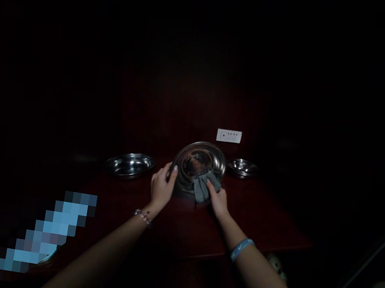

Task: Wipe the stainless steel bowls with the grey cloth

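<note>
So I'm watching this through the head cam and it's pretty dark, but the round, shiny silver metal dish [217, 160] is easy to spot: middle of the scene, tipped up with its broad face toward me, above the dark red table [257, 217]. Can't tell if its bottom edge touches down. My left hand [162, 188] pinches the left rim, thumb on the front and fingers mostly hidden behind. My right hand [219, 201] has the soft grey-green fabric cloth [202, 188] bunched under the thumb, pressed to the dish's lower right; can't see whether those fingertips wrap the back. I'd guess the dish is stiff, fairly light and not fragile, but slick on that polished face, so the rim's the place to hold it. The cloth should just fold wherever it's squeezed, and probably adds some friction. There's a shallow silver metal bowl [134, 165] off to the left, and a smaller shiny silver metal bowl [242, 168] just beside the dish on the right, slightly farther back.
</note>
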Demonstrator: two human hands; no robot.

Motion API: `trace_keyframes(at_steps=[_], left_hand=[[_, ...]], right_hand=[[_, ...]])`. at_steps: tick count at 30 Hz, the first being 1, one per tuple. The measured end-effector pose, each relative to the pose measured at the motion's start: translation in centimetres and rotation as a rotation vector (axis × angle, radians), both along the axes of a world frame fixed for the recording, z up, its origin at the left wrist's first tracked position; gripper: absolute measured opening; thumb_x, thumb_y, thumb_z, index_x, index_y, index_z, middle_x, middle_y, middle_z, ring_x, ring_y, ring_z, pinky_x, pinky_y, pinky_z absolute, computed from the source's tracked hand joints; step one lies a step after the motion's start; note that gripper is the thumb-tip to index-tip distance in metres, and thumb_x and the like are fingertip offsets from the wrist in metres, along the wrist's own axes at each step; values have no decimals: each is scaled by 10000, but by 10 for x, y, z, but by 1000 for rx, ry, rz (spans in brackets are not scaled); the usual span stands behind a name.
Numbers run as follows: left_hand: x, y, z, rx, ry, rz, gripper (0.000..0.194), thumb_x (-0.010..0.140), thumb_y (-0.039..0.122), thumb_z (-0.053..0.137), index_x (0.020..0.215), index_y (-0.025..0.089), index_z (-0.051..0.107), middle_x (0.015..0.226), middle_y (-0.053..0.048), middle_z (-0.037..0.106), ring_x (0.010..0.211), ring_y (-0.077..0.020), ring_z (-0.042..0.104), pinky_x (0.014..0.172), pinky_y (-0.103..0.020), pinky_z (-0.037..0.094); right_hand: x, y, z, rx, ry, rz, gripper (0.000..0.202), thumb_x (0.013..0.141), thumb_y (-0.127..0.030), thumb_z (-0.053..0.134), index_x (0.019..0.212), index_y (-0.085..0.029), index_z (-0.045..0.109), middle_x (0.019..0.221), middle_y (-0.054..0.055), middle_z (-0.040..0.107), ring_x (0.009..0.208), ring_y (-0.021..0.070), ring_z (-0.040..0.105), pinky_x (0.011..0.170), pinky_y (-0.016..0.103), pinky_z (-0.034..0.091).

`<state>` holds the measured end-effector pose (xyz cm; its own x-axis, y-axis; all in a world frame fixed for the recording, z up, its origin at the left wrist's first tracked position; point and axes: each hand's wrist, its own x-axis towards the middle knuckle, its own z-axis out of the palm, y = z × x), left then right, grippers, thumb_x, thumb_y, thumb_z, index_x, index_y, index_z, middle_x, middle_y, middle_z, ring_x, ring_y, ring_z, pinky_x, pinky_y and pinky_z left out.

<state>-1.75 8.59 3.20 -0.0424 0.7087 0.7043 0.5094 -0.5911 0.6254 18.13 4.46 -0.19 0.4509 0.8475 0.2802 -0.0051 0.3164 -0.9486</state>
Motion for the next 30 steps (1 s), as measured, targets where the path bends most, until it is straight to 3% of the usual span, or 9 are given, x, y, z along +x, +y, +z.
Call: trace_keyframes(at_steps=[4, 9, 14, 19, 23, 30], left_hand=[[6, -1, -5, -91, -10, -197, 470, 951, 524, 370, 1164, 204, 640, 1033, -88, 655, 1018, -225, 609, 962, -370, 461], [20, -4, -16, -186, 55, -486, 512, 890, 514, 499, 1246, 161, 600, 1259, -104, 646, 1249, -237, 530, 1125, -399, 358], [25, 0, -24, -319, 77, -701, 472, 889, 494, 478, 1199, 179, 644, 1298, -61, 655, 1281, -238, 537, 1161, -425, 318], [25, 2, -20, -325, -78, -626, 521, 861, 468, 509, 1245, 130, 608, 1349, -87, 618, 1279, -254, 540, 1135, -403, 353], [26, 1, -16, -321, -106, -495, 493, 852, 449, 491, 1205, 135, 629, 1287, -81, 660, 1222, -253, 581, 1082, -404, 414], [14, 5, -12, -253, -145, -286, 375, 836, 424, 456, 916, 141, 690, 923, -91, 752, 967, -281, 676, 904, -402, 517]], right_hand=[[2, 1, -2, 2, 43, -39, 480, 708, -534, 706, 984, -144, 747, 985, 97, 765, 964, 252, 712, 902, 363, 533], [3, 2, -2, 23, 68, -22, 470, 739, -533, 678, 1005, -150, 741, 1017, 91, 759, 982, 242, 704, 931, 366, 524], [0, -3, -1, -25, 0, 74, 392, 738, -519, 697, 930, -183, 760, 960, 64, 766, 956, 240, 701, 937, 380, 524], [-7, -10, 3, -10, -12, 280, 357, 761, -527, 684, 931, -225, 764, 980, 45, 761, 980, 226, 697, 986, 393, 498], [-10, -11, 5, 19, -24, 290, 342, 757, -526, 688, 934, -243, 765, 973, 26, 763, 979, 215, 696, 1003, 396, 483], [-10, -11, 2, 8, -174, 265, 356, 744, -540, 679, 857, -215, 771, 854, 5, 767, 846, 196, 697, 895, 348, 529]])
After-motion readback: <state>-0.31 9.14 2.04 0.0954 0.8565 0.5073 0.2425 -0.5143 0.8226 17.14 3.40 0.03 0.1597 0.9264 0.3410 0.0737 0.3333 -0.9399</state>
